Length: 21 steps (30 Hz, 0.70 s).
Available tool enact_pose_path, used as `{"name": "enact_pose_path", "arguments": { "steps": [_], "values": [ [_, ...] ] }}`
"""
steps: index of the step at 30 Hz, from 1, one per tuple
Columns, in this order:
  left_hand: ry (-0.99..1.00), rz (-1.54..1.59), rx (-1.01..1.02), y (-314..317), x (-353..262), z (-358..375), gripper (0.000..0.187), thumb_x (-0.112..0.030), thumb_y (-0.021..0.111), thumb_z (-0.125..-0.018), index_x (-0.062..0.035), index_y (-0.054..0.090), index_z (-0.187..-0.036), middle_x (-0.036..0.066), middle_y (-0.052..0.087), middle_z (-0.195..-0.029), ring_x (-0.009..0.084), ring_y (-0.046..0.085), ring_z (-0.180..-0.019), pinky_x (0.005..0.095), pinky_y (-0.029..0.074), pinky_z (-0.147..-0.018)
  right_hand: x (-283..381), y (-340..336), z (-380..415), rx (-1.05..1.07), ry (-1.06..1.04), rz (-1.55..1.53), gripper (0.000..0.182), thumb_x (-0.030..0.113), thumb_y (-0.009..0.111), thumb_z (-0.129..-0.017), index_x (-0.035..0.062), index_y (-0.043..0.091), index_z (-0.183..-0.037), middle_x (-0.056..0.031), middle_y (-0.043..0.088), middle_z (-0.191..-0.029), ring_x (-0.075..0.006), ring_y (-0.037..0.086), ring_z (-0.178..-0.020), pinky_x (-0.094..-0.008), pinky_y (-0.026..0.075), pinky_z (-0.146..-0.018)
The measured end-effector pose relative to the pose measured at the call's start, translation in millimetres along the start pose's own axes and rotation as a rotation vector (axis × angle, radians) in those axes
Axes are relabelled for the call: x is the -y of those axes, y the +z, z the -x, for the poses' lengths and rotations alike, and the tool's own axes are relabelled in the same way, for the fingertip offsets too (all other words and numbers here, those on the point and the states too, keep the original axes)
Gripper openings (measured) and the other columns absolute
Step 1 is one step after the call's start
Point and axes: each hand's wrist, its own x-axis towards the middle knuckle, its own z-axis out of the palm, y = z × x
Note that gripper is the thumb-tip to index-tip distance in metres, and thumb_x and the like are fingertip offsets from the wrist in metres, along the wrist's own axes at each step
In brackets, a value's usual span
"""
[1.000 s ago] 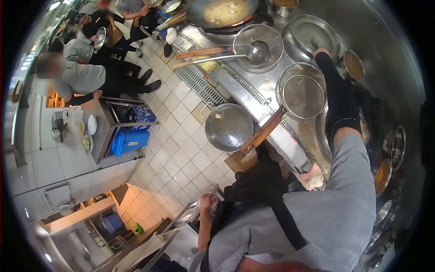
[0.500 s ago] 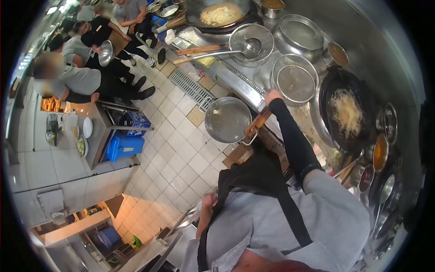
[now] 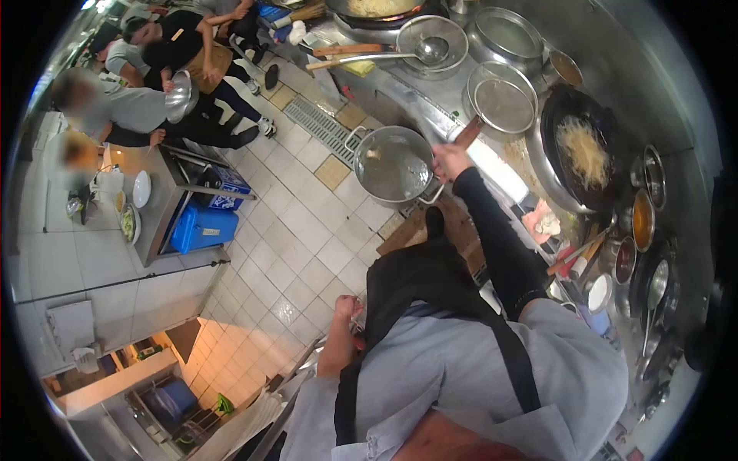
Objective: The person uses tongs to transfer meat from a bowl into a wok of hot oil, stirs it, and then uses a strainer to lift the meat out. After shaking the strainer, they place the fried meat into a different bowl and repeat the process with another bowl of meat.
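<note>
My right hand [image 3: 451, 163], in a black sleeve, is closed beside the right rim of a large metal pot [image 3: 393, 165] with cloudy liquid in it. A brown wooden handle [image 3: 467, 133] sticks out past its fingers toward the stove. Lower down, on the left of my black apron [image 3: 427, 276], my left hand [image 3: 348, 307] is held low with its fingers curled; whatever it holds, if anything, is hidden. Right of my right arm, pale food [image 3: 583, 152] bubbles in a dark wok [image 3: 552, 131].
Round strainers [image 3: 503, 97] and a ladle [image 3: 430, 51] lie on the metal stove counter. Sauce bowls [image 3: 643, 220] line the right side. Several co-workers stand at upper left, one beside a metal bowl [image 3: 181, 97]. A blue bin [image 3: 204, 228] sits under the left table. The floor is tiled.
My right hand has moved from the counter edge to the pot's rim, and the wooden handle now points up and right. My left hand is farther forward. The view has shifted.
</note>
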Motion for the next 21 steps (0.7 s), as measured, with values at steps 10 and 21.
{"name": "enact_pose_path", "arguments": {
  "steps": [10,21],
  "values": [
    [-0.01,0.027,0.027,-4,30,14,0.02,-0.012,0.055,-0.096,0.004,0.06,-0.107,0.012,0.066,-0.087,0.0246,0.071,-0.072,0.0348,0.062,-0.058,-162,-13,71,-0.157,0.481,-0.299,0.029,0.027,0.058,-0.102,-0.0014,0.057,-0.097,-0.0105,0.053,-0.068,-0.0186,0.049,-0.047,-0.034,0.037,-0.039],
    [-0.129,-0.003,-0.001,31,17,21,0.027,-0.017,0.058,-0.098,-0.0019,0.053,-0.12,0.011,0.066,-0.093,0.0234,0.069,-0.076,0.0389,0.062,-0.066,-201,-78,-78,-0.137,0.83,-0.954,0.096,0.072,0.065,-0.085,-0.0109,0.045,-0.129,-0.0213,0.063,-0.097,-0.0318,0.066,-0.077,-0.0415,0.061,-0.066]
  ]
}}
